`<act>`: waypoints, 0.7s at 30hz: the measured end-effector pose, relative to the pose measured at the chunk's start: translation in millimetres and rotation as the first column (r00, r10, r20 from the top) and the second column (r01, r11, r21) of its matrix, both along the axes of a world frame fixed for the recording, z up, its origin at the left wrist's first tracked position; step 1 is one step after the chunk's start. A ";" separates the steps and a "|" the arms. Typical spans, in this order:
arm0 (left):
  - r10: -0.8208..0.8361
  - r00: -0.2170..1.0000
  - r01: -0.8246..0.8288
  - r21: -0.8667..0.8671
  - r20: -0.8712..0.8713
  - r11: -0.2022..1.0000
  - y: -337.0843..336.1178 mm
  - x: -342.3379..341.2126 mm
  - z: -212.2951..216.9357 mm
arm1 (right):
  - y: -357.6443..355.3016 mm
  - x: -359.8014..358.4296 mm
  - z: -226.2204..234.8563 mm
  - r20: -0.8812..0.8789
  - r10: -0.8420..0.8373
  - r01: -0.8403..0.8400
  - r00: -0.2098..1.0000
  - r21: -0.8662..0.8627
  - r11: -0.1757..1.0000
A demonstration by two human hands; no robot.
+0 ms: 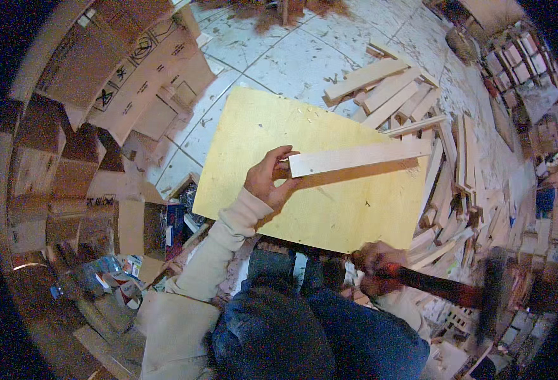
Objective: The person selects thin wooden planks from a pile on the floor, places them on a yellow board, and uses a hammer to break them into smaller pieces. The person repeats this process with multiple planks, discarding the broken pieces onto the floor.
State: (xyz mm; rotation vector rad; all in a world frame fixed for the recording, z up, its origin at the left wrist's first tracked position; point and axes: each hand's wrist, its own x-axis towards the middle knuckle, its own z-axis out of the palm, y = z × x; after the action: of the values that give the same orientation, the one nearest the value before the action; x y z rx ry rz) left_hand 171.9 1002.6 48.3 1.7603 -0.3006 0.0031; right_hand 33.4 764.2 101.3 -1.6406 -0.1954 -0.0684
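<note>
The left hand [269, 178], half curled, pinches the slat [358, 158] by its left end, seemingly steadying it toward the board's right edge [419, 199]; the right hand [379, 265] clasps a hammer [440, 284] beyond the near edge.

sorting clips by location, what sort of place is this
Probably a small woodworking shop: cut wooden strips lie heaped beside a yellow board, and the person's right hand holds a hammer, blurred.
</note>
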 end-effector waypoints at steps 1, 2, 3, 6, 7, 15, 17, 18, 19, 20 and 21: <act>0.006 1.000 -0.006 -0.001 -0.025 1.000 -0.1 0.0 -0.8 | 1.0 2.9 -0.2 0.048 0.025 -0.025 0.999 0.000 1.000; 0.016 0.999 -0.015 0.023 -0.043 1.000 -0.1 1.5 -1.8 | 3.5 5.6 -0.2 0.006 -0.056 0.048 0.998 -0.612 0.789; 0.021 0.997 -0.017 0.047 -0.072 0.999 -0.1 2.1 -3.8 | 3.1 7.2 -1.4 -0.137 -0.135 0.017 0.981 -0.637 0.771; -0.057 0.996 0.048 -0.129 -0.074 0.990 -3.2 4.3 -9.4 | -5.1 -4.1 -9.4 -0.307 -0.366 0.044 0.879 -0.711 0.702; -0.081 0.996 0.073 -0.158 -0.045 0.985 -3.4 3.7 -10.1 | -12.0 -16.4 -10.9 -0.315 -0.485 0.098 0.816 -0.751 0.653; -0.072 0.993 0.067 0.053 0.093 0.996 -10.7 3.9 40.9 | -62.1 -66.4 9.1 -0.205 -0.741 0.258 0.639 -0.851 0.457; -0.015 0.989 0.011 -0.025 -0.149 1.000 -10.7 1.4 68.5 | -58.7 -56.9 15.2 0.136 -0.678 0.458 0.723 -0.829 0.322; -0.050 0.974 0.022 -0.126 -0.219 0.992 -15.8 0.6 81.5 | -58.9 -54.6 17.2 0.242 -0.653 0.504 0.718 -0.827 0.248; -0.073 0.983 0.066 -0.046 -0.169 0.997 -23.0 0.0 93.7 | -56.5 -49.4 18.2 0.381 -0.633 0.615 0.674 -0.764 0.195; -0.143 0.987 0.141 -0.032 -0.073 0.990 -29.6 -10.4 106.8 | -58.8 -51.7 19.8 0.490 -0.532 0.639 0.690 -0.757 0.132; -0.087 0.996 0.080 0.202 0.027 0.976 -39.1 -12.0 118.0 | -58.4 -52.3 20.1 0.588 -0.421 0.668 0.691 -0.741 0.063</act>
State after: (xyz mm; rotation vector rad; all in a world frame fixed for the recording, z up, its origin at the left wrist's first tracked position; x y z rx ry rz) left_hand 159.9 963.5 166.4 1.9477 -0.4121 -0.0581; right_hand -18.9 705.9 121.4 -2.8694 0.3722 -0.9351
